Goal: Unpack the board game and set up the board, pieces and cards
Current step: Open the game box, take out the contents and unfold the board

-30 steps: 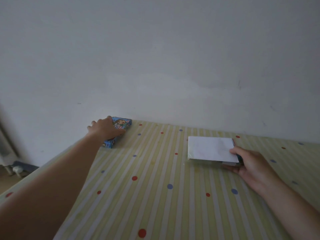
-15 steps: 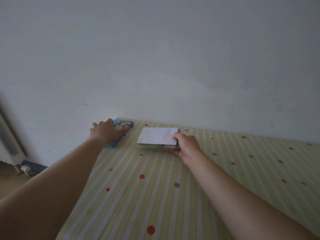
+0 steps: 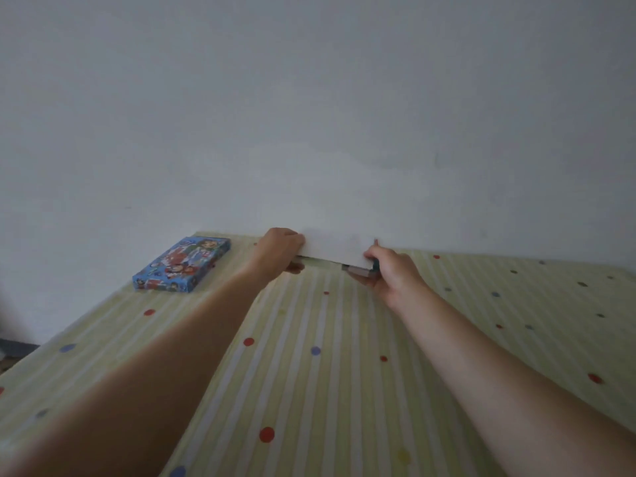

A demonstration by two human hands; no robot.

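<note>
A white flat board (image 3: pixel 335 249) is held at the far edge of the tabletop (image 3: pixel 309 373), close against the wall (image 3: pixel 309 115), its pale face almost merging with the wall behind it. It is gripped at both short ends. The left end is clasped by the left hand (image 3: pixel 280 251), with the fingers curled over the top and the thumb tucked beneath. The right end is pinched by the right hand (image 3: pixel 392 275), with the thumb on top and the fingers underneath. A dark gap is seen under the near edge, so that edge is lifted a little off the cloth; whether the far edge touches the tabletop cannot be told. Below the right end a second, grey layer is visible, and a small teal edge shows beside the right fingers. Well to the left of the board, near the far left corner, a blue game box (image 3: pixel 182 265) printed with cartoon figures is laid flat, apart from both hands. The tabletop is covered by a yellow-green striped cloth scattered with red and blue dots. Both bare forearms are stretched across it from the near edge. The wall is plain and whitish.
</note>
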